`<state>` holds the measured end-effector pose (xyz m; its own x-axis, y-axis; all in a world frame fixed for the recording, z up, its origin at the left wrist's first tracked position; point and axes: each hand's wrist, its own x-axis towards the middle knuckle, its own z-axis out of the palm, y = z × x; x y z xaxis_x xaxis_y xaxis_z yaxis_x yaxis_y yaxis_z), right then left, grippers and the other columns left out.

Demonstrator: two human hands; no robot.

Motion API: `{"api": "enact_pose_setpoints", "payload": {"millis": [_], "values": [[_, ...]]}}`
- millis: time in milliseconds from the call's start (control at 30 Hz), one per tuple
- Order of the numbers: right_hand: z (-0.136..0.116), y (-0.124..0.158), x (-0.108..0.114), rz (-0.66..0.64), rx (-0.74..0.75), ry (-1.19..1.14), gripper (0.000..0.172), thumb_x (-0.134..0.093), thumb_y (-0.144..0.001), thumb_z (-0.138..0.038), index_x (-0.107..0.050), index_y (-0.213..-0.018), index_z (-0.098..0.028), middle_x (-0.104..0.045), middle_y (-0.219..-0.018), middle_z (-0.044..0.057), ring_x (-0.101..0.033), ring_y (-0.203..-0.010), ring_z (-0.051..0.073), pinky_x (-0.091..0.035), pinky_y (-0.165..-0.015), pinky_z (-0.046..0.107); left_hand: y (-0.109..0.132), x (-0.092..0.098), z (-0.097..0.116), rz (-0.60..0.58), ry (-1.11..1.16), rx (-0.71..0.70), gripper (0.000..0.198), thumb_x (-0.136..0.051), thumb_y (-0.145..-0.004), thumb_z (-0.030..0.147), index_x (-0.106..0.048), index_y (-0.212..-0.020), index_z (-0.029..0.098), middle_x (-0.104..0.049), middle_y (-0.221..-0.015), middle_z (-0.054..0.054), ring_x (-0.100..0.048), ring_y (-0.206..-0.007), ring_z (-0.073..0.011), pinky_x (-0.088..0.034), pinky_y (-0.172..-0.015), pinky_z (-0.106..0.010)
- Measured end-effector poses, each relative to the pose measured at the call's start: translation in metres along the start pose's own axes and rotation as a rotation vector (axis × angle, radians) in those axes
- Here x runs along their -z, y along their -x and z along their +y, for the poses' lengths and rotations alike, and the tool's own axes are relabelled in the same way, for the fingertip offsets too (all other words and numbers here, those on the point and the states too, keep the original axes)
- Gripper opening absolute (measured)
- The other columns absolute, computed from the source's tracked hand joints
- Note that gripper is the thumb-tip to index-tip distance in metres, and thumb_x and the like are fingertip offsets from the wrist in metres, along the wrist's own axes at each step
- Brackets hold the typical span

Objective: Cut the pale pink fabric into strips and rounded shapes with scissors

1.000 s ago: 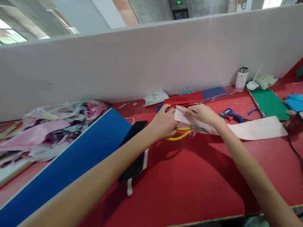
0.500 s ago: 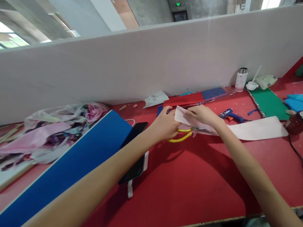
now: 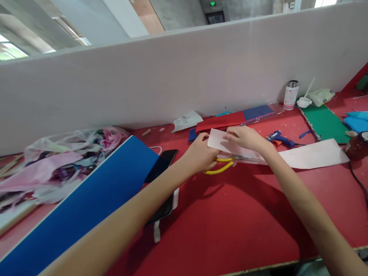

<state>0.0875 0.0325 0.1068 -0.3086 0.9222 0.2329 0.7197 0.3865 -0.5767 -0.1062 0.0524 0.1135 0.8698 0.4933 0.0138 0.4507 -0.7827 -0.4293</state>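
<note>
A long white paper strip lies across the red table. Its left end is lifted between my hands. My left hand is closed, pinching that end with thumb and fingers. My right hand rests on top of the strip a little to the right, fingers curled down and gripping the paper. Yellow-handled scissors lie on the table right under the strip and my left hand, their blades hidden by the paper.
A blue board slants across the left. Beside it are a black phone and a plastic bag of scraps. A blue glue gun, red and blue sheets, a green sheet, a can and a brown jar lie along the white divider.
The lifted left end of the strip has shifted slightly left and up with both hands. The scissors have stayed put on the table.
</note>
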Motion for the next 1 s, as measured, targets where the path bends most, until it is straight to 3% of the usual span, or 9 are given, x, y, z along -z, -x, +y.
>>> {"api": "enact_pose_setpoints", "payload": {"millis": [100,200,267,300,400,600,833,933,1000], "values": [[0.015,0.014,0.011,-0.049,-0.029,-0.044,0.031,-0.048,-0.090,-0.045,-0.058,-0.103,-0.019,-0.066,-0.094,0.004,-0.055,-0.077,0.015,-0.032,-0.063,0.023,0.002,0.000,-0.001,-0.014,-0.033,0.023,0.021,-0.053,-0.069,0.011,-0.065,-0.084,0.019,-0.068,-0.090,-0.009,-0.059,-0.088,-0.0253,-0.039,-0.090,-0.044],[0.036,0.032,0.026,-0.218,-0.111,0.059,0.029,-0.050,-0.088,-0.043,-0.059,-0.090,-0.016,-0.064,-0.087,0.006,-0.053,-0.071,0.015,-0.033,-0.060,0.024,0.003,0.000,-0.003,-0.049,-0.053,0.031,0.017,-0.052,-0.071,0.011,-0.065,-0.081,0.017,-0.069,-0.088,-0.009,-0.060,-0.084,-0.0247,-0.038,-0.091,-0.045],[0.048,0.044,0.035,-0.379,-0.182,0.120,0.020,-0.051,-0.087,-0.031,-0.058,-0.077,-0.016,-0.063,-0.079,0.005,-0.051,-0.066,0.015,-0.032,-0.058,0.024,0.004,-0.001,-0.003,-0.055,-0.044,0.020,0.019,-0.051,-0.073,0.011,-0.065,-0.085,0.016,-0.069,-0.089,-0.010,-0.060,-0.085,-0.0248,-0.036,-0.091,-0.045],[0.052,0.049,0.038,-0.396,-0.195,0.132,0.018,-0.049,-0.087,-0.026,-0.057,-0.074,-0.016,-0.063,-0.078,0.005,-0.050,-0.065,0.014,-0.032,-0.058,0.024,0.004,-0.001,-0.002,-0.049,-0.032,0.014,0.022,-0.051,-0.073,0.012,-0.065,-0.089,0.017,-0.069,-0.092,-0.010,-0.060,-0.086,-0.0252,-0.036,-0.090,-0.045],[0.055,0.063,0.042,-0.278,-0.161,0.171,0.020,-0.045,-0.089,-0.020,-0.056,-0.072,-0.018,-0.061,-0.075,0.003,-0.050,-0.066,0.014,-0.031,-0.059,0.024,0.004,-0.006,0.000,-0.015,0.017,0.019,0.035,-0.052,-0.070,0.013,-0.063,-0.103,0.019,-0.068,-0.102,-0.011,-0.060,-0.093,-0.0273,-0.038,-0.086,-0.044],[0.042,0.084,0.028,0.057,-0.060,0.393,0.019,-0.045,-0.094,-0.022,-0.061,-0.085,-0.016,-0.062,-0.082,0.006,-0.054,-0.075,0.016,-0.031,-0.065,0.025,0.002,-0.015,0.005,-0.011,0.046,0.053,0.046,-0.052,-0.063,0.011,-0.062,-0.107,0.016,-0.067,-0.105,-0.015,-0.058,-0.101,-0.0325,-0.038,-0.087,-0.047],[0.045,0.089,0.015,0.181,0.018,0.594,0.020,-0.046,-0.094,-0.022,-0.065,-0.090,-0.016,-0.063,-0.083,0.008,-0.055,-0.074,0.017,-0.030,-0.063,0.026,0.000,-0.011,0.013,0.044,0.055,0.033,0.030,-0.050,-0.068,0.013,-0.064,-0.094,0.013,-0.067,-0.097,-0.016,-0.058,-0.098,-0.0338,-0.041,-0.084,-0.046],[0.048,0.089,0.011,0.210,0.032,0.610,0.021,-0.046,-0.095,-0.022,-0.065,-0.089,-0.016,-0.063,-0.082,0.007,-0.055,-0.073,0.017,-0.030,-0.061,0.026,-0.002,-0.009,0.016,0.093,0.069,0.050,0.020,-0.049,-0.077,0.024,-0.065,-0.084,0.016,-0.067,-0.084,-0.014,-0.060,-0.086,-0.0322,-0.042,-0.075,-0.044],[0.049,0.089,0.010,0.232,0.039,0.600,0.021,-0.046,-0.095,-0.021,-0.065,-0.089,-0.017,-0.063,-0.081,0.006,-0.055,-0.073,0.016,-0.029,-0.061,0.026,-0.004,-0.007,0.018,0.122,0.079,0.055,0.024,-0.047,-0.081,0.033,-0.065,-0.081,0.018,-0.066,-0.075,-0.012,-0.060,-0.079,-0.0308,-0.042,-0.070,-0.042]]}}
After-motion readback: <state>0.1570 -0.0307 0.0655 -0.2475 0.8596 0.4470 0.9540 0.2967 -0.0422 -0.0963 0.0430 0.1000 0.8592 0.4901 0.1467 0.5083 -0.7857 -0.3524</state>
